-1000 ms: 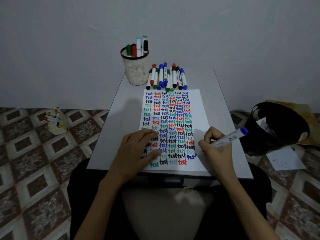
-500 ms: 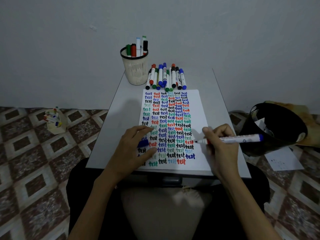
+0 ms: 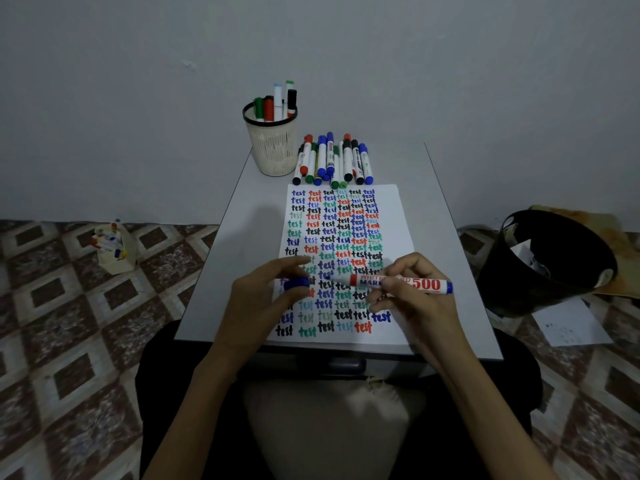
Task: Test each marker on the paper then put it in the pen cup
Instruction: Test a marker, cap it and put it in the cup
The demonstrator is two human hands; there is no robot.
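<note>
Over the scribbled paper [image 3: 393,216], my right hand [image 3: 417,301] grips the uncapped marker [image 3: 398,282], tip toward the blue cap [image 3: 296,283] my left hand [image 3: 261,301] pinches; mesh pen cup [image 3: 273,148], loose markers [image 3: 332,161] sit behind.

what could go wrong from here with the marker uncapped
The marker points its bare tip at the blue cap pinched in the left hand; a miss could ink the fingers. The right hand sits close to a blue word on the paper, which might smudge if wet. The pen cup stands near the far corner of the table and might tip.
</note>
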